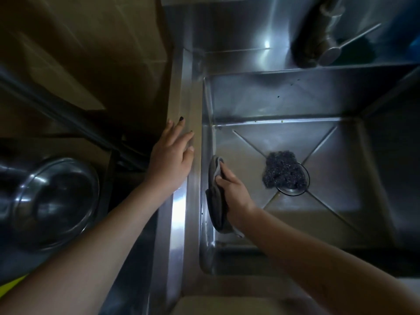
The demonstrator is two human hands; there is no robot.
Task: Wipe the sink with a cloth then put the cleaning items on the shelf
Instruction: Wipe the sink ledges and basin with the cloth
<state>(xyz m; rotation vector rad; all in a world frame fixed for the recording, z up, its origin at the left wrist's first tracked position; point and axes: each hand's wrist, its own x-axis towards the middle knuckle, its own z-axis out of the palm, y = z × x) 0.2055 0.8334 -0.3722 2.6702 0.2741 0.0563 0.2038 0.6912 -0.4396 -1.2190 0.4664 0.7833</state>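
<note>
Right hand (pixel 234 196) grips cloth (pixel 216 208) against sink wall (pixel 205 153) — left hand (pixel 170 162) on rim (pixel 179 223).

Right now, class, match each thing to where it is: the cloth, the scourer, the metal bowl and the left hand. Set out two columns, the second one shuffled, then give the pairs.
Things:
1 cloth
2 scourer
3 metal bowl
4 left hand

Places:
A over the drain
B flat on the sink, on its left rim
C outside the sink, far left
D held against the sink's left wall by the right hand

Pairs: 1-D, 2-A, 3-C, 4-B
</note>
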